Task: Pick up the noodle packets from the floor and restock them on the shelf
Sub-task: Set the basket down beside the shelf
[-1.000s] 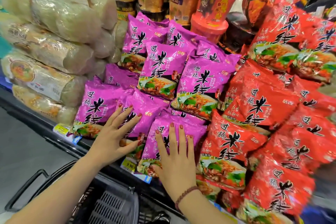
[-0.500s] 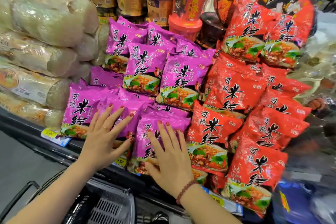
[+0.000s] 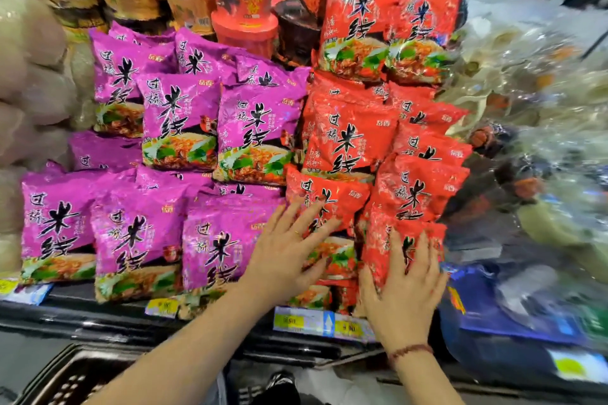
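Both hands had shifted rightward since half a second earlier, off the purple packets [image 3: 214,240] and onto the red packets [image 3: 348,141], and the view had swung with them. The left hand [image 3: 286,260] lay flat on a front-row red packet, its fingers [image 3: 279,217] straight and spread, pressing rather than gripping. The right hand [image 3: 404,293] rested on the packet just beside it, fingers fanned the same way and nothing pinched.

All the packets in view sat stacked on the shelf [image 3: 98,316], leaning back in overlapping rows above the price labels [image 3: 306,320]. None showed on the floor, and a basket [image 3: 65,378] stood below at the left.

The packets looked light and puffy, wrapped in glossy, crinkled film that would likely be slippery. The noodle block inside was probably brittle, so squeezing the middle seemed unwise. The crimped top seam or the two side edges looked the safer places to take hold. Flat palms suited seating them, though the leaning stacks seemed likely to slide forward if nudged.
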Action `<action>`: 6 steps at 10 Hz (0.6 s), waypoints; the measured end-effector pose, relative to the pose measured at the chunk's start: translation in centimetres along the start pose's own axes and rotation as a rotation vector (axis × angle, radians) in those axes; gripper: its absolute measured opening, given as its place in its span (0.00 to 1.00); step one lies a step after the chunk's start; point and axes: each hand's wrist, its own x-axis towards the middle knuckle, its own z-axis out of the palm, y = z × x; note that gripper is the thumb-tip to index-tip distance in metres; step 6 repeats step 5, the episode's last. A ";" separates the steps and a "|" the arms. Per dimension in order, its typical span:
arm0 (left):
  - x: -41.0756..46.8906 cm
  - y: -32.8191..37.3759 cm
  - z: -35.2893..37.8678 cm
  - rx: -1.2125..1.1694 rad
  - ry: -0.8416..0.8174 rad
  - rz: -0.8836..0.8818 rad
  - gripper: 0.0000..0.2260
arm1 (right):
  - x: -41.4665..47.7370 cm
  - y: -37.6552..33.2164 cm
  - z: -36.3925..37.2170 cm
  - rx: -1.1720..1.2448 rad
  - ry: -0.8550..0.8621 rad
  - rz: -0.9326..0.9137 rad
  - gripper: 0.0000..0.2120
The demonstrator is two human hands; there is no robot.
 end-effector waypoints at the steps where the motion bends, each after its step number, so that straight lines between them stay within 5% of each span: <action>1: 0.1 -0.3 1.0 0.033 -0.038 -0.009 0.27 | 0.3 -0.2 1.0 0.008 -0.033 -0.016 0.33; 6: -0.4 6.6 -3.9 -0.030 0.040 -0.069 0.20 | -0.7 6.3 -5.0 0.374 0.049 -0.198 0.25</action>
